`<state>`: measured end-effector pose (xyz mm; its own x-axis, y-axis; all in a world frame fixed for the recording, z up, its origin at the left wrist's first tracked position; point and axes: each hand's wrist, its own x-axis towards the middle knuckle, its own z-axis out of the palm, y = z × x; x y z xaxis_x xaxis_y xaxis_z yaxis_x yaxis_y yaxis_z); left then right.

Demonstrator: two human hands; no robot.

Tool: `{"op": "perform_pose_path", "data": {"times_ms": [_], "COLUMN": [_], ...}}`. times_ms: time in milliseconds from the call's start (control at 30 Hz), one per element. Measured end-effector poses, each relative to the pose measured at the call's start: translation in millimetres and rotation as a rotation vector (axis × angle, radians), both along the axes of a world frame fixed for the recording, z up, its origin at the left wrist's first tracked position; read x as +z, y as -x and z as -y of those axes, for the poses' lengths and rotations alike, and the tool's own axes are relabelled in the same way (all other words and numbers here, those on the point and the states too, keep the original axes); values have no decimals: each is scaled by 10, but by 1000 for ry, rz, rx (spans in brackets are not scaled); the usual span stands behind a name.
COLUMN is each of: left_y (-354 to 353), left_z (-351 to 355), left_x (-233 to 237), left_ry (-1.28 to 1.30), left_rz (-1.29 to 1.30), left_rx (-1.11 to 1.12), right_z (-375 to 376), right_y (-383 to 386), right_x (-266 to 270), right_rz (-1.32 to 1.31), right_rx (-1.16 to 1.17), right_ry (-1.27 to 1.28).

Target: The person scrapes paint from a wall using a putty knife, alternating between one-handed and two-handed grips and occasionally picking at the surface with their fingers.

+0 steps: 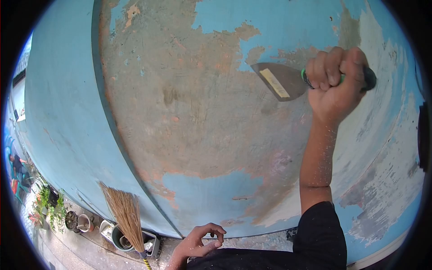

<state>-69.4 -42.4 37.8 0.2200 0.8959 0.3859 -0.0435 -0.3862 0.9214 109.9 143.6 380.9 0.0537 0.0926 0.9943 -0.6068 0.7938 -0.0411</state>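
Observation:
My right hand (335,83) is closed round the black and green handle of a putty knife (292,80), raised high on the right. A pale yellow strip of tape with marks on it sticks to the wide metal blade. The blade's edge points left and overlaps a wall (202,112) where blue paint has come off in large patches, baring grey-brown plaster. Low in the middle, my left hand (202,238) hangs before the foot of the wall, fingers loosely curved and apart from the thumb, with nothing in it. White specks dot my right forearm.
A straw broom (123,213) with a striped handle stands at lower left, beside a green bucket (119,239) and other containers. Potted plants (56,207) line the floor farther left, where a seated person (19,167) shows. A vertical ledge (105,99) divides the wall.

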Motion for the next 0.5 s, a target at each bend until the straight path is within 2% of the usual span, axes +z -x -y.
{"op": "perform_pose_path", "data": {"times_ms": [67, 100, 167, 200, 267, 300, 333, 400, 433, 500], "left_y": [-3, -7, -42, -50, -66, -48, -27, -44, -57, -60], "left_z": [-28, -39, -62, -78, -59, -59, -99, -83, -53, -80], "left_x": [24, 30, 38, 45, 60, 78, 91, 48, 39, 73], "left_ry": [-1, 4, -5, -30, -18, 0, -8, 1, 12, -53], "left_rz": [-16, -31, -24, -24, -27, -37, -40, -53, -54, -69], "left_rx": [-7, -11, -30, -39, -43, -48, -42, -32, -38, -58], "right_z": [107, 149, 15, 34, 79, 108, 61, 10, -29, -109], "right_y": [-213, -303, 123, 94, 17, -163, -162, -144, -75, 151], "right_x": [74, 112, 9, -16, -13, 57, 76, 14, -62, -133], "right_rz": [93, -5, -91, -90, -38, 94, 90, -203, -204, 100], "right_rx": [-14, 70, 3, -2, -43, 65, 70, -32, -39, 61], "right_ry": [-123, -125, 238, 241, 10, -134, -143, 65, 75, -35]}}
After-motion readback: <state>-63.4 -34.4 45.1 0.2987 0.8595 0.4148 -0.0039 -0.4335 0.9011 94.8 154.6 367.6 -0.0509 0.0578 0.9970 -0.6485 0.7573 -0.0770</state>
